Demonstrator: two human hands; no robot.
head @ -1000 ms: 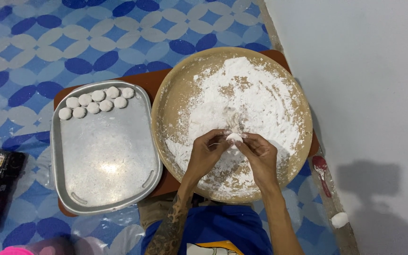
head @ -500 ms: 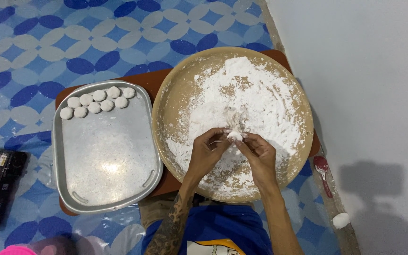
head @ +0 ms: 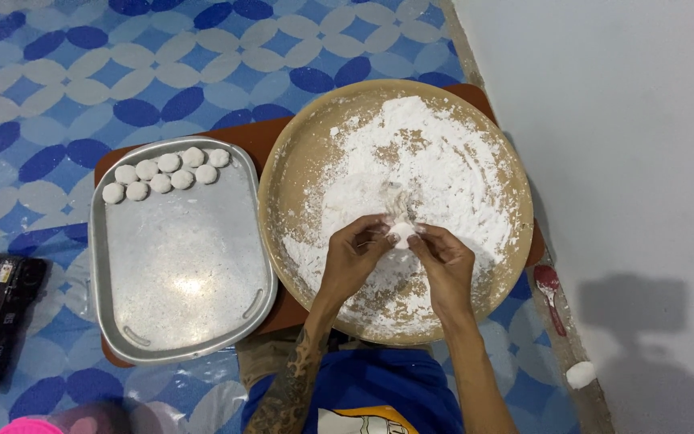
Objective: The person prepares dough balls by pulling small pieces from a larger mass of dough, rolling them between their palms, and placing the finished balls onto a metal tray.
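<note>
Where both hands meet above a round wooden tray [head: 283,161] dusted with white flour [head: 435,161], a small white dough ball [head: 401,234] is pinched between the fingertips of the left hand [head: 355,257] and the right hand [head: 443,261]. Both hands are closed around the ball, fingers curled, just over the flour near the tray's middle. Beside the wooden tray, to the left, a rectangular metal tray [head: 178,273] is set, with nine small dough balls [head: 166,173] lined in two rows at its far edge. Everything is laid on a brown board [head: 238,128] over blue patterned flooring [head: 58,72].
</note>
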